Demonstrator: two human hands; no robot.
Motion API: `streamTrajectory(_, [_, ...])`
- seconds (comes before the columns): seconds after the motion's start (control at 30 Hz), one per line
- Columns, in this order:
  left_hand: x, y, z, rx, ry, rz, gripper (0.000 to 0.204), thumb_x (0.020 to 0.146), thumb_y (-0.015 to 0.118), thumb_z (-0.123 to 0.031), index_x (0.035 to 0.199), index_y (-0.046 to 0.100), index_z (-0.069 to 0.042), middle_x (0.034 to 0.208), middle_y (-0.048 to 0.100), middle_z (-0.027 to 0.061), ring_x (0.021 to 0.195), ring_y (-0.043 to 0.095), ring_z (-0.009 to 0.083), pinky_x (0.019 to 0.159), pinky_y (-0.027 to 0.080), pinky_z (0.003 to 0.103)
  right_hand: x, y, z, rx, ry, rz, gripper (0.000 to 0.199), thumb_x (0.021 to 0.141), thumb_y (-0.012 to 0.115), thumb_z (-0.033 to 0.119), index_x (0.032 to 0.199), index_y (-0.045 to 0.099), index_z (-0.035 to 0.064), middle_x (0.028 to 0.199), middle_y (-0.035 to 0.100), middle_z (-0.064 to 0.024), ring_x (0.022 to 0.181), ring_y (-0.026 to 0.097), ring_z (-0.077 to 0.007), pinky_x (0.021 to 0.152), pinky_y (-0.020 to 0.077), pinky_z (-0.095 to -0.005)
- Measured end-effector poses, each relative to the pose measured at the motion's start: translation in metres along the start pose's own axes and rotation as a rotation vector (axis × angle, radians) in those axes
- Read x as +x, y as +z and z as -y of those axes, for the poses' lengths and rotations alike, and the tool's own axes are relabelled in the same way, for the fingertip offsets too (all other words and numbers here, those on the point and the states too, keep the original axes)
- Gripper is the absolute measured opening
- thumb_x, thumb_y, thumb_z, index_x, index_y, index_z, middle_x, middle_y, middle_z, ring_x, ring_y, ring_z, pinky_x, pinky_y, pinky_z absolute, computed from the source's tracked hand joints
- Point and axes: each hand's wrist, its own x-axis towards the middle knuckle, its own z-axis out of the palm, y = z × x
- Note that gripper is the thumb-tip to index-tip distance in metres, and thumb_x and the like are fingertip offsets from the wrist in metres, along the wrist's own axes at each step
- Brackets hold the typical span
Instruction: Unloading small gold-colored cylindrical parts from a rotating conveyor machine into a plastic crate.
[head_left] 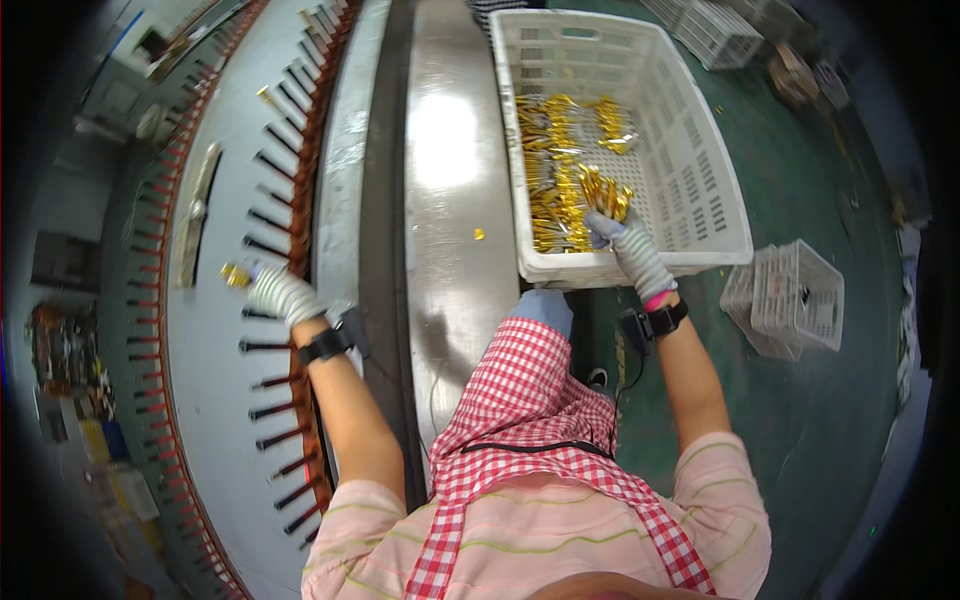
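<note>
My left hand, in a striped glove, reaches over the rail on the left. Its fingers are closed on a small gold foil-like piece, close to the row of dark rods. My right hand, gloved as well, is over the near side of a white plastic crate. It grips a bunch of slim gold pieces, fanned upward from the fingers. Beneath and beside it, rows of similar gold and silvery pieces lie in the crate. Their exact kind is too small to tell.
A metal bench runs between the crate and the rod-lined rail; one gold scrap lies on it. A long pale bar lies on the grey surface inside the rail loop. Smaller white crates stand on the green floor at right.
</note>
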Motion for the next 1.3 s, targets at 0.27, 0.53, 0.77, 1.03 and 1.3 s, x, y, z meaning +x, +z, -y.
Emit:
streamTrajectory(0.27, [0.015, -0.071, -0.011, -0.165, 0.099, 0.243, 0.039, 0.095, 0.035, -0.003, 0.133, 0.038, 0.005, 0.113, 0.055, 0.0092, 0.104, 0.054, 0.0185, 0.098, 0.039, 0.028, 0.125, -0.054, 0.036, -0.826, -0.057, 0.224, 0.043, 0.079, 0.065, 0.02, 0.116, 0.053, 0.0014, 0.086, 0.064, -0.0131, 0.071, 0.059, -0.025, 0.062, 0.0474, -0.0353])
streamTrajectory(0.53, [0.005, -0.102, -0.13, 0.116, 0.454, 0.186, 0.024, 0.096, 0.043, -0.021, 0.097, 0.054, 0.0, 0.085, 0.06, 0.0084, 0.068, 0.057, 0.0161, 0.066, 0.051, 0.027, 0.215, -0.053, -0.104, -1.512, 0.225, 0.79, 0.044, 0.073, 0.063, 0.02, 0.114, 0.059, 0.0042, 0.112, 0.062, -0.0199, 0.101, 0.06, -0.036, 0.084, 0.0487, -0.043])
streamTrajectory(0.77, [-0.055, -0.06, -0.144, -0.262, -0.332, 0.375, 0.045, 0.094, 0.052, -0.031, 0.131, 0.047, -0.005, 0.129, 0.054, 0.0135, 0.116, 0.054, 0.026, 0.096, 0.047, 0.038, 0.224, -0.013, -0.163, -1.748, 0.129, 0.826, 0.046, 0.083, 0.055, 0.011, 0.127, 0.049, 0.0038, 0.129, 0.049, -0.0171, 0.11, 0.056, -0.0296, 0.086, 0.0482, -0.0391])
streamTrajectory(1.03, [-0.127, 0.046, -0.135, -0.637, -0.931, 0.851, 0.037, 0.091, 0.058, -0.03, 0.118, 0.05, -0.007, 0.119, 0.055, 0.0108, 0.116, 0.051, 0.0277, 0.105, 0.037, 0.044, 0.252, -0.025, -0.072, -1.049, 0.064, 0.849, 0.032, 0.082, 0.052, 0.029, 0.093, 0.064, 0.0012, 0.086, 0.065, -0.0216, 0.078, 0.062, -0.0367, 0.072, 0.0478, -0.0433])
streamTrajectory(1.3, [-0.16, 0.112, -0.163, -0.642, -1.171, 0.991, 0.034, 0.09, 0.06, -0.032, 0.113, 0.054, -0.008, 0.119, 0.059, 0.0148, 0.115, 0.054, 0.026, 0.099, 0.044, 0.039, 0.166, 0.055, 0.124, -0.106, 0.192, 1.014, 0.032, 0.088, 0.058, 0.014, 0.117, 0.054, 0.0019, 0.097, 0.06, -0.0042, 0.089, 0.055, -0.0106, 0.08, 0.0446, -0.0255])
